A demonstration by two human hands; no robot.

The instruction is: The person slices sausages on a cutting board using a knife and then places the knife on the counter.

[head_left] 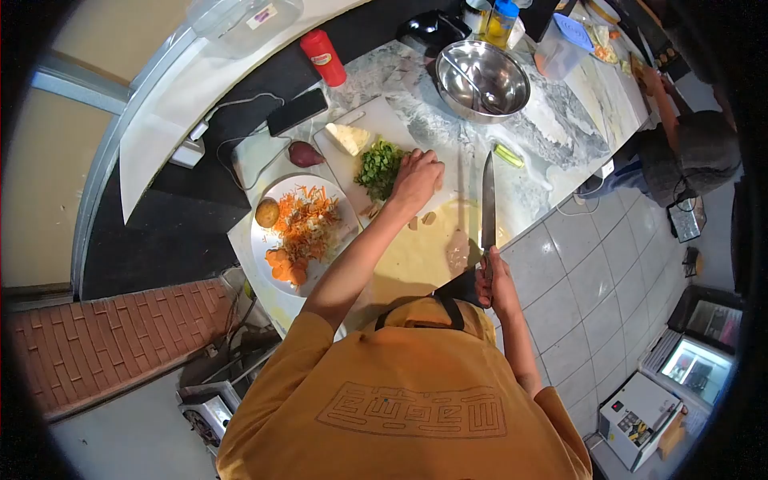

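Observation:
My right hand [496,282] grips the handle of a long kitchen knife [489,200], its blade pointing away from me at the counter's right side. My left hand [418,180] is on the white cutting board [332,164], fingers curled down at the right edge of a pile of chopped greens [379,170]. Whatever is under those fingers is hidden. Behind the greens lies a pale cream wedge [348,138]. Nearer me is a yellowish board [412,260] with small brown pieces [429,218] at its far edge and a pale pinkish patch [458,251].
Left stands a white plate [262,244] with shredded carrot [314,212], orange chunks [286,268] and a potato [267,213]. Near it are a purple onion [306,154], phone [298,111] and red bottle [323,59]. A steel bowl [472,108] and green stalks [509,155] lie ahead; another person [696,152] is right.

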